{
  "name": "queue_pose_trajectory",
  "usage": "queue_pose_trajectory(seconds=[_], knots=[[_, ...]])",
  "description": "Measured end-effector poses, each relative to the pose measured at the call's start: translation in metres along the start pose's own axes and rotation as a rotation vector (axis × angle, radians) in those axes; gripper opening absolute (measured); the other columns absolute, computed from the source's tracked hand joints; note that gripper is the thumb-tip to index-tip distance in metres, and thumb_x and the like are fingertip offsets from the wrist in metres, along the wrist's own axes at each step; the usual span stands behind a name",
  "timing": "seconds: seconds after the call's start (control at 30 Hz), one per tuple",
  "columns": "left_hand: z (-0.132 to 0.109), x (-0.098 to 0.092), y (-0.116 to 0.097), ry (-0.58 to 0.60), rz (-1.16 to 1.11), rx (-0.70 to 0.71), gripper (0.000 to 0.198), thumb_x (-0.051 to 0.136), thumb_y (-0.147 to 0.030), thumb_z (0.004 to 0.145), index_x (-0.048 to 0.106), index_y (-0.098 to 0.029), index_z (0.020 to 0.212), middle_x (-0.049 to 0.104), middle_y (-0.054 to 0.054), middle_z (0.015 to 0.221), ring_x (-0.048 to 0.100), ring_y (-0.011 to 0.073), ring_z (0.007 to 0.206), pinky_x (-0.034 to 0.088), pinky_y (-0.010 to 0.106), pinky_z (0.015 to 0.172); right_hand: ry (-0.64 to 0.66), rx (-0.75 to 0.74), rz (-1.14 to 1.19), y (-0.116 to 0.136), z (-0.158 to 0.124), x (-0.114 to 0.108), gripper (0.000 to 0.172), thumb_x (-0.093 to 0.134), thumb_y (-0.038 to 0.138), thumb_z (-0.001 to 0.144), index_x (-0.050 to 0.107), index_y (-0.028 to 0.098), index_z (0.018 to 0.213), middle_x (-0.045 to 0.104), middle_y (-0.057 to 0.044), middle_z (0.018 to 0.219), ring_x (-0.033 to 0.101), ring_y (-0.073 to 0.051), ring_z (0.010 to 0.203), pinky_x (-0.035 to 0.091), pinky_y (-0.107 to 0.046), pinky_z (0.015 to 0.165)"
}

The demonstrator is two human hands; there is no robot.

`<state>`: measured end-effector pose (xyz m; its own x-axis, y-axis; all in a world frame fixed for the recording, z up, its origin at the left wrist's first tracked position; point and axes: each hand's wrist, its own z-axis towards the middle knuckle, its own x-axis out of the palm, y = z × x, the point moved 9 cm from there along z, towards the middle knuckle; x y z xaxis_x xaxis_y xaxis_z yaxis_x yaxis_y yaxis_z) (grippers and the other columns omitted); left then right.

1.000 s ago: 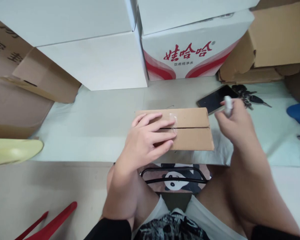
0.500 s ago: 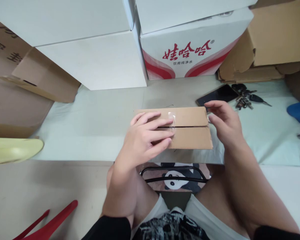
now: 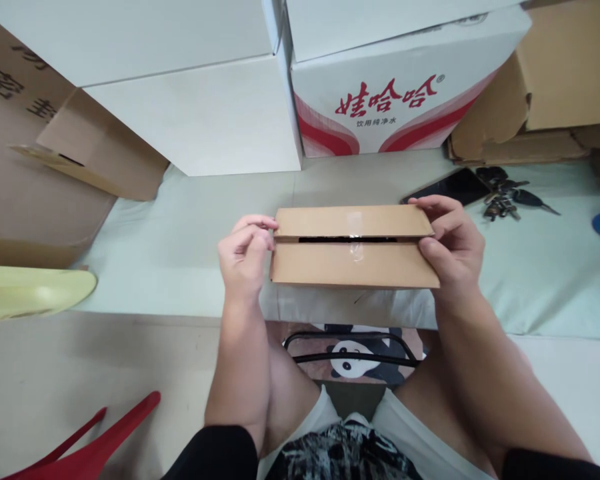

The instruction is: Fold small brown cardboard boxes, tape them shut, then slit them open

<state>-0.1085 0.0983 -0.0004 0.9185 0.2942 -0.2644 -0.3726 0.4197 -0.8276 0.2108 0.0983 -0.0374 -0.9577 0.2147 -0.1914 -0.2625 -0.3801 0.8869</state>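
The flat brown corrugated-cardboard box (image 3: 353, 263) lies lengthwise on the pale green covered bench (image 3: 190, 260), close to its near edge and directly in front of the person. Its top consists of two long flaps that meet along a lengthwise seam. The seam stands slightly apart, showing a dark slit along most of its length. A short strip of clear adhesive tape (image 3: 356, 248) crosses the seam near the middle and looks wrinkled. The card surface is plain and unprinted. The left hand (image 3: 243, 257) is at the left end of the box, its grip curled, with the fingertips and thumb pinched against the end at seam level. The right hand (image 3: 453, 243) has its grip clasped on the right end, fingers over the far flap and thumb on the near flap corner. Behind the right hand, a black flat phone (image 3: 453, 187) lies on the bench, with a bunch of dark keys (image 3: 505, 197) just beside it. At the back of the bench stand a plain white carton (image 3: 200, 120) and a white carton with red printing (image 3: 405, 87), side by side.
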Motion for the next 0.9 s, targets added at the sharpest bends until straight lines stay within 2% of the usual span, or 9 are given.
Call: queue_pose_trajectory(seconds=[0.07,0.17,0.3,0.4,0.5,0.57,0.7,0.8,0.9], knots=[[0.0,0.006,0.002,0.078,0.047,0.031,0.042,0.061,-0.053,0.094,0.067,-0.024,0.066,0.07,0.005,0.091,0.068,0.0223,0.097,0.06,0.043,0.09,-0.038,-0.019,-0.008,0.004,0.0,-0.004,0.029,0.064,0.052,0.085,0.051,0.027,0.078,0.064,-0.008,0.128,0.065,-0.034,0.124,0.05,-0.06,0.108],[-0.001,0.01,0.001,0.127,0.112,0.068,0.04,0.058,-0.06,0.096,0.075,-0.027,0.081,0.067,0.007,0.111,0.064,0.0243,0.112,0.057,0.045,0.102,-0.049,-0.047,-0.037,0.009,0.001,-0.007,0.024,0.064,0.053,0.085,0.064,0.029,0.088,0.063,-0.009,0.133,0.066,-0.035,0.123,0.048,-0.062,0.111],[-0.003,0.015,0.017,0.2,0.136,-0.005,0.048,0.052,-0.068,0.096,0.077,-0.027,0.093,0.06,0.009,0.133,0.059,0.0293,0.127,0.054,0.05,0.111,0.093,-0.01,-0.102,0.006,0.0,0.002,0.028,0.057,0.05,0.087,0.074,0.032,0.1,0.059,-0.007,0.144,0.058,-0.038,0.134,0.046,-0.063,0.114],[-0.007,0.029,0.024,0.373,0.082,-0.008,0.056,0.046,-0.071,0.097,0.079,-0.026,0.098,0.056,0.012,0.143,0.051,0.0347,0.14,0.05,0.054,0.116,0.203,0.007,-0.095,0.007,-0.002,0.009,0.029,0.055,0.039,0.083,0.078,0.033,0.1,0.057,-0.003,0.148,0.055,-0.038,0.138,0.047,-0.063,0.114],[-0.014,0.041,0.018,0.562,0.033,0.045,0.059,0.042,-0.071,0.098,0.08,-0.026,0.106,0.055,0.014,0.147,0.033,0.0373,0.156,0.042,0.058,0.124,0.273,0.037,-0.077,0.014,-0.002,0.012,0.04,0.054,0.026,0.078,0.075,0.034,0.111,0.061,-0.003,0.144,0.06,-0.035,0.131,0.05,-0.061,0.11],[-0.015,0.041,0.01,0.605,0.048,0.09,0.06,0.042,-0.07,0.098,0.081,-0.026,0.107,0.05,0.014,0.153,0.027,0.0376,0.159,0.037,0.059,0.127,0.319,0.034,-0.108,0.022,-0.003,0.013,0.051,0.055,0.023,0.074,0.07,0.034,0.122,0.062,-0.004,0.143,0.061,-0.035,0.129,0.051,-0.059,0.108],[-0.018,0.038,-0.01,0.64,0.126,0.151,0.063,0.04,-0.071,0.098,0.082,-0.025,0.102,0.035,0.011,0.165,0.032,0.0386,0.156,0.034,0.06,0.128,0.389,0.03,-0.183,0.036,-0.008,0.012,0.067,0.059,0.026,0.071,0.06,0.034,0.137,0.057,-0.005,0.15,0.059,-0.037,0.127,0.054,-0.053,0.101],[-0.019,0.039,-0.02,0.662,0.137,0.173,0.066,0.037,-0.072,0.098,0.083,-0.024,0.101,0.035,0.012,0.166,0.034,0.0398,0.155,0.038,0.062,0.125,0.404,0.083,-0.168,0.037,-0.014,0.009,0.073,0.059,0.03,0.077,0.05,0.036,0.149,0.052,-0.004,0.156,0.056,-0.037,0.131,0.055,-0.051,0.097],[-0.019,0.037,-0.024,0.631,0.114,0.206,0.063,0.038,-0.07,0.099,0.084,-0.026,0.101,0.04,0.012,0.163,0.036,0.0399,0.154,0.041,0.062,0.124,0.446,0.11,-0.149,0.036,-0.019,0.01,0.073,0.061,0.037,0.08,0.047,0.036,0.152,0.05,-0.005,0.157,0.056,-0.038,0.13,0.056,-0.051,0.096]])
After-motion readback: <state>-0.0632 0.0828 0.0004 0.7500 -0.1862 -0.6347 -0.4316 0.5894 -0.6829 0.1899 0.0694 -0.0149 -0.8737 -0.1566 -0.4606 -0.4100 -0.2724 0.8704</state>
